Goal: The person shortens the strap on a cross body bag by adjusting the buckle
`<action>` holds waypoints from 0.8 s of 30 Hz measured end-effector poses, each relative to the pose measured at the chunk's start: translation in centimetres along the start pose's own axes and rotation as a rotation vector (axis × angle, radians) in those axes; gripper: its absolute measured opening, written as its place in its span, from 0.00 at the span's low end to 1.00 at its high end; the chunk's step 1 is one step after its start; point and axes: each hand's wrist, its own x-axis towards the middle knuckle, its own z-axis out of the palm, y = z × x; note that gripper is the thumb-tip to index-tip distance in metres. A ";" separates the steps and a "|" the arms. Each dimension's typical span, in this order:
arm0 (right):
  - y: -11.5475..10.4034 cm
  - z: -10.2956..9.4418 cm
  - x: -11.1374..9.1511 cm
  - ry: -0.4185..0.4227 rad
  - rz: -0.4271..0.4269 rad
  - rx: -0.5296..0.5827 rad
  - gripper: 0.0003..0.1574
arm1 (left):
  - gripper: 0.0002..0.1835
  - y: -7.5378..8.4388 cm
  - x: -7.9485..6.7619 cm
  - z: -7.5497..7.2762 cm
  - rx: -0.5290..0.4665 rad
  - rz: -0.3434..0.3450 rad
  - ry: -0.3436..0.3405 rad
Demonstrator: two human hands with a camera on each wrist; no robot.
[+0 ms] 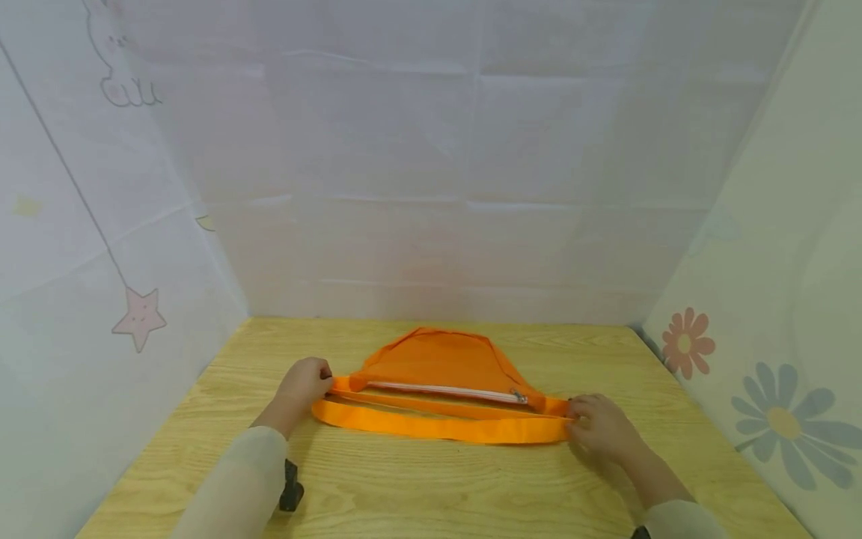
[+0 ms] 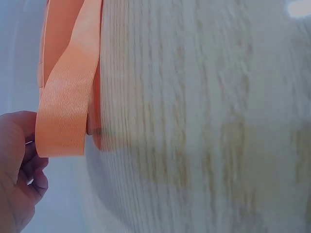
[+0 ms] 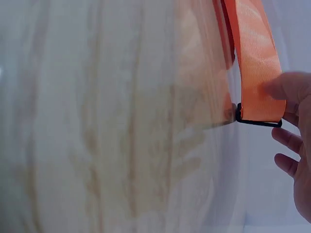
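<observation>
An orange waist bag point(image 1: 441, 363) lies on the wooden table, its white zipper point(image 1: 444, 391) along the near side. Its orange strap point(image 1: 431, 428) stretches in front of the bag, folded back at both ends. My left hand point(image 1: 308, 382) holds the strap at the bag's left end; in the left wrist view its fingers point(image 2: 34, 167) curl behind the strap's loop point(image 2: 63, 116). At the right end, my right hand point(image 1: 602, 428) pinches the strap, thumb on its face. A black strap slider point(image 3: 260, 122) sits right at those fingers in the right wrist view.
The light wooden table point(image 1: 444, 494) is enclosed by a pale back wall point(image 1: 458, 165), a left wall with a star print point(image 1: 140, 318) and a right wall with flower prints point(image 1: 783, 423). A black wrist device point(image 1: 291, 486) hangs below my left sleeve.
</observation>
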 end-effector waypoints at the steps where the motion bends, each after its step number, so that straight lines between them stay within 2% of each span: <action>1: 0.0 -0.1 0.0 -0.015 0.022 0.009 0.07 | 0.04 -0.1 0.0 -0.1 -0.007 -0.003 0.003; 6: -0.1 -0.4 0.0 -0.099 0.106 0.012 0.20 | 0.04 -0.5 -0.1 -0.1 -0.022 -0.006 0.008; 9: -0.3 -0.5 0.0 -0.124 0.145 0.048 0.17 | 0.05 -0.5 -0.2 -0.1 -0.018 -0.002 0.007; 12: -0.3 -0.7 0.0 -0.113 0.164 0.097 0.11 | 0.05 -0.4 -0.2 -0.1 -0.017 -0.008 0.010; 15: -0.2 -0.6 -0.2 -0.061 0.106 0.071 0.06 | 0.05 -0.4 -0.3 -0.2 -0.023 -0.015 0.010; 18: 0.1 -0.4 -0.4 0.000 0.041 0.003 0.10 | 0.05 -0.4 -0.3 -0.2 -0.038 -0.042 0.020; 21: 0.3 -0.3 -0.7 0.014 0.040 -0.027 0.13 | 0.05 -0.4 -0.2 -0.1 -0.062 -0.065 0.040; 24: 0.3 -0.3 -0.8 0.010 0.041 -0.023 0.10 | 0.06 -0.4 -0.3 -0.2 -0.079 -0.074 0.064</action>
